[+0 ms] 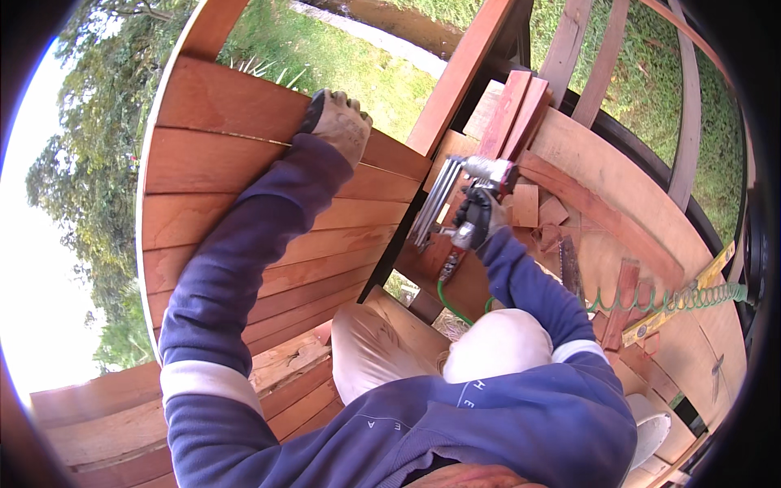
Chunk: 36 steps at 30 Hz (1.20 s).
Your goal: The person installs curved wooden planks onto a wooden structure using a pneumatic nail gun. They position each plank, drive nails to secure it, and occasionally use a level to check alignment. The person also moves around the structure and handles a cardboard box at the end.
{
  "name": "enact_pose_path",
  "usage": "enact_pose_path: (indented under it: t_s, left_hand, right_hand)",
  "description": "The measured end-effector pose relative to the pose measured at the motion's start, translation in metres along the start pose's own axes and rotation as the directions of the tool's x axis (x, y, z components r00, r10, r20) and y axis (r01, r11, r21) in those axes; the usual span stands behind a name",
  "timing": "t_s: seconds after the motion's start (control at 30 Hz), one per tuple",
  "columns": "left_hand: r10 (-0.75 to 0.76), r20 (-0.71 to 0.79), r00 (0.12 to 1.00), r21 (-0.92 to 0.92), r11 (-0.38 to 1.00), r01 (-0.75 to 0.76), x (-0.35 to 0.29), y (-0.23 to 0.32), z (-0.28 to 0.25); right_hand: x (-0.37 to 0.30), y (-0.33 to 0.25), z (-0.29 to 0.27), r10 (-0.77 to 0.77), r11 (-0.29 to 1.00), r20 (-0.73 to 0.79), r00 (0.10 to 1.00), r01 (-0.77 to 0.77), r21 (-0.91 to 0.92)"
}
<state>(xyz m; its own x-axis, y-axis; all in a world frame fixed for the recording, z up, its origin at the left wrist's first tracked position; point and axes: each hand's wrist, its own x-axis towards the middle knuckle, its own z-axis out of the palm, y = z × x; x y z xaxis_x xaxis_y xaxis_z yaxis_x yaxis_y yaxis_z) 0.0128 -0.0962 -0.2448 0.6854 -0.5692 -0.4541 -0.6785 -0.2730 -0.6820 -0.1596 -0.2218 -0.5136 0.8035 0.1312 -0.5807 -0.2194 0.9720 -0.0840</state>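
The boarding of the wall (191,163) is judged well advanced: boards lie edge to edge from its lower end up to the top board (228,98). A thin bright line shows along part of the joint beneath that board; whether it is fastened cannot be told. Above it the frame post (213,31) runs on with open space beside it, so further boarding appears to remain. The left hand (340,128) is closed over the top board's upper edge, toward the wall's right corner; its fingertips are partly hidden. The right hand (482,215) is wrapped round the grip of a nail gun (490,168), held over the platform (626,175) by its left edge, apart from the top board. A green hose (449,302) runs from the tool. Loose boards (512,114) lie at the platform's far left corner, with offcuts (553,211) scattered nearer the right hand.
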Motion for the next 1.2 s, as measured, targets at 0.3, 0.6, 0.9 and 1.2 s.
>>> enact_pose_path:
  t_s: [0.3,0.6,0.9,1.2]
  left_hand:
    - [-0.057,0.085,0.995,0.061,0.997,0.052,0.006,0.008,0.000]
    - [-0.065,0.075,0.995,0.059,0.996,0.060,0.007,0.009,-0.002]
    - [-0.064,0.060,0.996,0.038,0.997,0.062,0.006,0.006,-0.001]
    - [-0.067,0.085,0.994,0.039,0.997,0.064,0.004,0.010,-0.013]
  right_hand:
    - [0.057,0.052,-0.010,0.018,1.000,-0.241,0.970,-0.016,0.009]
    - [0.085,0.067,-0.045,0.078,0.996,-0.145,0.986,-0.070,0.057]
    - [0.067,0.066,-0.038,0.112,0.994,-0.191,0.975,-0.114,0.002]
    - [0.069,0.072,-0.050,0.156,0.988,-0.119,0.981,-0.157,-0.002]
